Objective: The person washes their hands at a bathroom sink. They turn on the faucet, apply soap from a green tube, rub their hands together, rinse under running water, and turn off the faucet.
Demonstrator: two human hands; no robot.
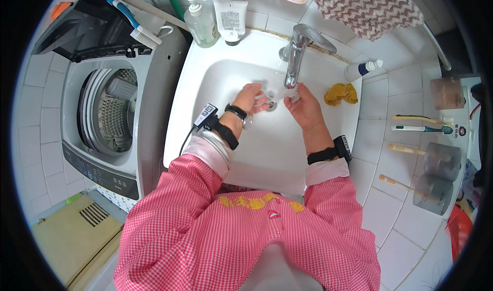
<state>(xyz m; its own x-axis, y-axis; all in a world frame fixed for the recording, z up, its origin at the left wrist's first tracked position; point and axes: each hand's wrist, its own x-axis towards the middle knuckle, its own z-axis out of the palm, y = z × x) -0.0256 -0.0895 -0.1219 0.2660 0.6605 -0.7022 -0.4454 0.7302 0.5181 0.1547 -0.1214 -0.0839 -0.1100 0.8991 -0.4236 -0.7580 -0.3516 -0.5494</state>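
Observation:
Both of my hands are over the basin of a white washbasin [269, 152], on either side of the drain [271, 105]. My left hand [249, 98] has its fingers apart and somewhat blurred, with clear glints around them that look like water. Just below the spout of the chrome faucet [295, 62], my right hand [306, 104] has its fingers curled. A pale, translucent patch shows at its fingertips; whether it is water or a held thing is unclear. A crumpled mustard-yellow cloth [341, 94] lies on the right rim, near my right hand.
A pump bottle [202, 23] and a white squeeze tube [231, 21] stand at the back left rim. Another pump bottle [360, 71] is at the back right. A top-loading washing machine [104, 110] stands open at left. Toothbrushes [421, 128] and cups [442, 158] occupy the right wall rack.

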